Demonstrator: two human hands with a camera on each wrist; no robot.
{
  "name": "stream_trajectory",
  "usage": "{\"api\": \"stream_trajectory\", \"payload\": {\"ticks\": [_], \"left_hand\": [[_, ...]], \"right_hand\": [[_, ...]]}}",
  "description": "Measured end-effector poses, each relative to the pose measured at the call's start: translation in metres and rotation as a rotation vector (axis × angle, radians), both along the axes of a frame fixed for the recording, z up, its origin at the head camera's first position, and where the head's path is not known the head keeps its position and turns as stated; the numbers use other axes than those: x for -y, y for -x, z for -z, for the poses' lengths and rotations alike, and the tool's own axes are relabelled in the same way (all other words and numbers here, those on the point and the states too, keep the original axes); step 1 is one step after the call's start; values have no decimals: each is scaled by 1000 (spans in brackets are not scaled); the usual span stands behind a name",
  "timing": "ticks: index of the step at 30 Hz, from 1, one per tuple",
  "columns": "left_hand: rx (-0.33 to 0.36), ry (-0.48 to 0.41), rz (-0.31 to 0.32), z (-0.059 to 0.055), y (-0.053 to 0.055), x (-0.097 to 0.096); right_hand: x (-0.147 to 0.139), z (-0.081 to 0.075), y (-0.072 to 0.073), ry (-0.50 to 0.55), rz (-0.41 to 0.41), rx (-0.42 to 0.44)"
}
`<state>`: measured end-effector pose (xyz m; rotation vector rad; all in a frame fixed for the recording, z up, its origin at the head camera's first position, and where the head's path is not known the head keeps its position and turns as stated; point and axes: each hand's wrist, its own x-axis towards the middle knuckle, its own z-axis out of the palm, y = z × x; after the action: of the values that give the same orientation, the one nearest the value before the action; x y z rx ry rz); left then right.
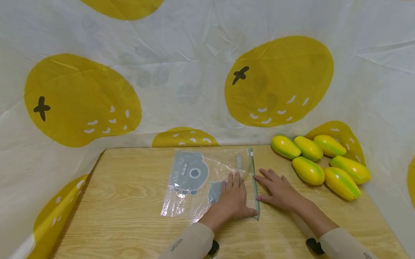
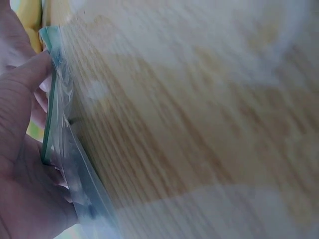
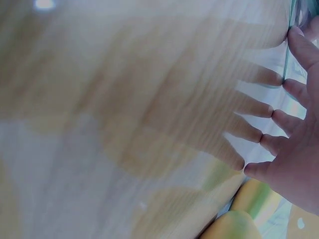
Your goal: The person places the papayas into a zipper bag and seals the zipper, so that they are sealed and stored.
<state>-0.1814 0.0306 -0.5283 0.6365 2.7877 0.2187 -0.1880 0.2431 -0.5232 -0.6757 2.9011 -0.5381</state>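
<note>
A clear zip bag printed with grey-blue cartoon figures lies flat on the wooden table, its green zip edge facing right. My left hand rests on the bag near that edge, fingers extended and thumb spread toward the zip. Just right of the zip, my right hand touches the table with spread fingers, its thumb and index fingertip at the green edge. In the right wrist view the fingertips of the right hand meet their reflections on the glossy tabletop. The left wrist view shows the left hand beside the zip.
Several yellow-green mangoes or papaya-like fruits lie grouped at the table's back right. A white cloth with large yellow fruit prints hangs behind and along both sides of the wooden table.
</note>
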Motion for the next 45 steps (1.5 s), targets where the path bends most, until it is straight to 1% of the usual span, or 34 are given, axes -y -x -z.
{"api": "stream_trajectory", "payload": {"ticks": [4,8,12,15,17,21,24,26,31,35,41,45], "left_hand": [[-15,-12,-3,3,-4,0],[-40,-63,-21,7,-5,-1],[-84,-106,-35,10,-6,-2],[-125,-115,-38,9,-7,-2],[-140,-122,-38,8,-9,-1],[-159,-157,-33,7,-12,0],[-181,-180,-28,8,-14,1],[-196,-186,-24,8,-14,1],[-209,-199,-23,7,-15,1],[-234,-185,-12,7,-15,2],[-288,-120,-3,8,-16,2],[-284,-93,-3,7,-17,2]], "right_hand": [[1,2,-1,7,4,19],[3,0,-2,5,13,28],[4,-3,0,-14,17,16],[5,-5,1,-30,17,6],[6,-5,2,-31,20,9],[6,-3,2,-30,29,17],[6,-2,2,-33,33,15],[7,-2,2,-34,35,15],[9,-4,2,-35,35,16],[10,-5,2,-37,39,15],[10,-4,2,-39,38,17],[10,-3,2,-44,38,16]]}}
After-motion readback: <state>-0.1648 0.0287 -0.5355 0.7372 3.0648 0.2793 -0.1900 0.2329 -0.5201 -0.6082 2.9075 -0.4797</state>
